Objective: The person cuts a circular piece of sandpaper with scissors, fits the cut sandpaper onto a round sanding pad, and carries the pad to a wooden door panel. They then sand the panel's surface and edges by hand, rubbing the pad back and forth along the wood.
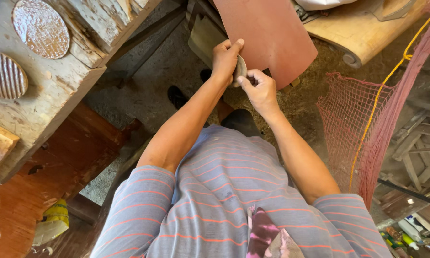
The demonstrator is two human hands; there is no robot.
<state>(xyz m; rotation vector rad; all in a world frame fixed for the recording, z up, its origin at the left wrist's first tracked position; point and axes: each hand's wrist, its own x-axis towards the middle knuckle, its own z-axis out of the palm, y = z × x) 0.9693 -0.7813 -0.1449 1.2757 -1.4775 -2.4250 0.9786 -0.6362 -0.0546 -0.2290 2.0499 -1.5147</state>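
My left hand [226, 58] grips a small round greyish disc [240, 68] held on edge in front of my chest. The fingers of my right hand [258, 88] pinch the lower edge of the same disc from the right. Both hands meet over a reddish-brown flat board [267, 33] that leans away from me. My arms reach out from a grey shirt with orange stripes. Most of the disc is hidden by my fingers.
A worn wooden bench [57, 91] at the left bears a round patterned mould [40, 26] and a ribbed oval piece [4, 74]. A red net [363, 129] with a yellow cord hangs at the right. Curved wooden furniture [363, 31] lies beyond. My shoe [176, 95] stands on the dusty floor.
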